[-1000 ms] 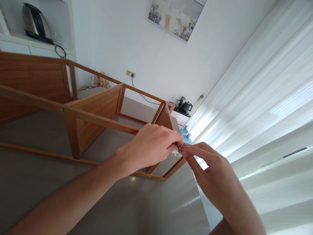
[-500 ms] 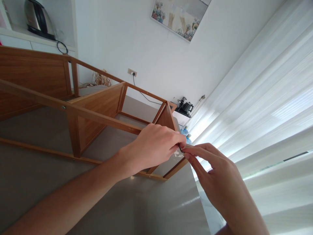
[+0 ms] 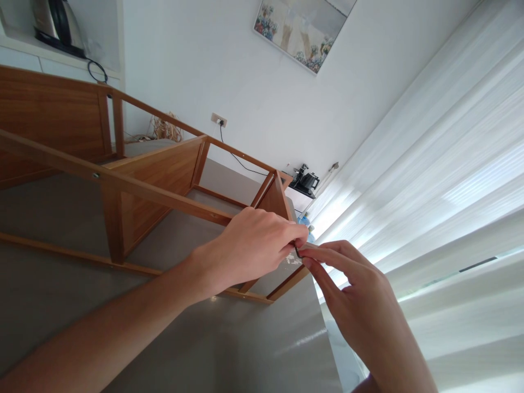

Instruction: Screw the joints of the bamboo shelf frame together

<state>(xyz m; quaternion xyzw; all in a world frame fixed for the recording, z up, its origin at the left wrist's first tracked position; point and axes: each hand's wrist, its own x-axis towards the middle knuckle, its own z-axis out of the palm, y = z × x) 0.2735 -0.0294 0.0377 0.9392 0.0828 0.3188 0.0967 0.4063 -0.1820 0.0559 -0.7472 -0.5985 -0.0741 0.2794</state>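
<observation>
Fingertips of our right hand (image 3: 358,284) pinch a bent dark metal rod (image 3: 297,252) — slanting up toward our left hand (image 3: 257,240), its grip unclear — near the open brown wooden frame (image 3: 164,197).

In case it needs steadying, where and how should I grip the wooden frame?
Probably by its near upper rail, between the middle panel and the left hand, coming from above: that stretch is slim, straight and uncovered, with open space beneath, which should suit a wrapping grip.
</observation>
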